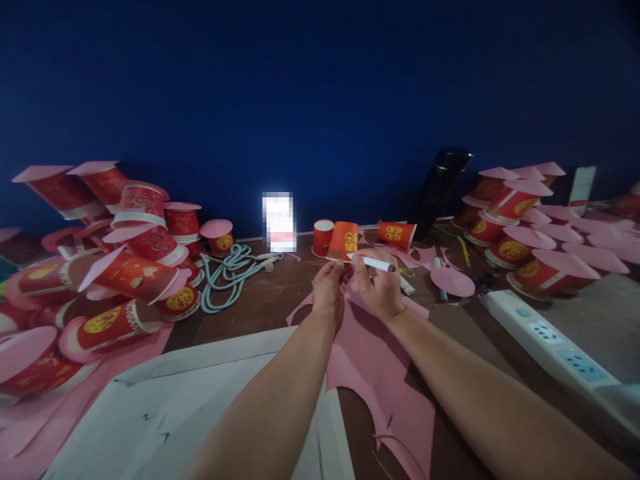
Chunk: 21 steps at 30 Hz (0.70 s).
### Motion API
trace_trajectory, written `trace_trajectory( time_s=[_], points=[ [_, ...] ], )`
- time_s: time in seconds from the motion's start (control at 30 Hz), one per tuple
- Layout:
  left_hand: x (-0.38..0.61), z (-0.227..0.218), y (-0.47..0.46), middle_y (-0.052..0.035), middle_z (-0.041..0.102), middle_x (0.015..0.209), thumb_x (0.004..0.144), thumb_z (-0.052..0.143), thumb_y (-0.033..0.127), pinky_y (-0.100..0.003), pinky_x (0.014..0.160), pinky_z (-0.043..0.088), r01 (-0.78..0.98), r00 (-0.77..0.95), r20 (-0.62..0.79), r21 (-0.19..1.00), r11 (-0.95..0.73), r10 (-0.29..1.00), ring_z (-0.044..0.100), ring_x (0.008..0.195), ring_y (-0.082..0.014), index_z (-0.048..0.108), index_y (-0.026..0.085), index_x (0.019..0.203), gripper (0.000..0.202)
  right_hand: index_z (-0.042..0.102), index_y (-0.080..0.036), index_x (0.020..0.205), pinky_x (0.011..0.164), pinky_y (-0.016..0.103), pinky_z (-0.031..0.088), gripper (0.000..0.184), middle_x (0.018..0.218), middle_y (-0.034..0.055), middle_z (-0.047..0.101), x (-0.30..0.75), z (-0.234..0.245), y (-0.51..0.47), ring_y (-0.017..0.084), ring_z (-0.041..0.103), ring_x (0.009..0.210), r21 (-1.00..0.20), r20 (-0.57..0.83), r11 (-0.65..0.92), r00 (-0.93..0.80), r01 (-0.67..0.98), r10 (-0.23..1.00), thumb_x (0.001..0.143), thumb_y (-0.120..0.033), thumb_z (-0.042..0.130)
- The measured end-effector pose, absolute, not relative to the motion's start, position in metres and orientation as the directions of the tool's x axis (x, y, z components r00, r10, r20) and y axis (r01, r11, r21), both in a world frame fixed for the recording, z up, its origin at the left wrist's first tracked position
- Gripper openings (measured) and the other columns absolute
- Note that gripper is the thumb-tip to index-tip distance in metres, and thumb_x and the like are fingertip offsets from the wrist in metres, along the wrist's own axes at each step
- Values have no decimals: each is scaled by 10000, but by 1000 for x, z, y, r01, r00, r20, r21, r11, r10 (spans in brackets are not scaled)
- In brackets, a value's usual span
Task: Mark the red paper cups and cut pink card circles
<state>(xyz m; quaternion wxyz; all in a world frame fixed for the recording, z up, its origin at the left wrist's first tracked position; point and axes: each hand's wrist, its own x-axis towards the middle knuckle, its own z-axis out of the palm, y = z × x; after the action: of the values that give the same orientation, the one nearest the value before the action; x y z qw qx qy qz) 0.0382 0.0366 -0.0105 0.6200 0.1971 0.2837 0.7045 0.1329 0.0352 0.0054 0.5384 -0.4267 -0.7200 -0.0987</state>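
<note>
In the middle of the head view, a red paper cup (344,239) with gold characters stands mouth down, its rim near my fingers. My left hand (329,288) is closed at the cup's lower edge, its fingertips pinched on the rim. A white marker (373,263) with a dark end lies in the grip of my right hand (381,288), its tip pointing left against the cup's lower part. Under both wrists spreads a pink paper sheet (370,347) with round pieces cut out of it.
Red cups with pink discs (145,260) are heaped at left; more cups (525,247) stand at right. Behind my hands are another cup (324,235), a lying cup (397,233) and a black bottle (440,190). A power strip (560,347), coiled cable (225,280), lit phone (279,223) and white board (200,400) surround them.
</note>
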Motion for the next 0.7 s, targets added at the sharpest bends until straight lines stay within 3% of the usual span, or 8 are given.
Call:
trace_trajectory(
  time_s=[0.7],
  points=[
    [37,-14,39,17,589,642,632,739,205,-227,726,416,-762,-160,-54,642,-89,986,554,639,-75,615,144,647,139,606,-188,859,791,359,440,122,824,68,692,133,7,34,202,642,836,-305,853,617,-80,726,516,895,-261,515]
  ],
)
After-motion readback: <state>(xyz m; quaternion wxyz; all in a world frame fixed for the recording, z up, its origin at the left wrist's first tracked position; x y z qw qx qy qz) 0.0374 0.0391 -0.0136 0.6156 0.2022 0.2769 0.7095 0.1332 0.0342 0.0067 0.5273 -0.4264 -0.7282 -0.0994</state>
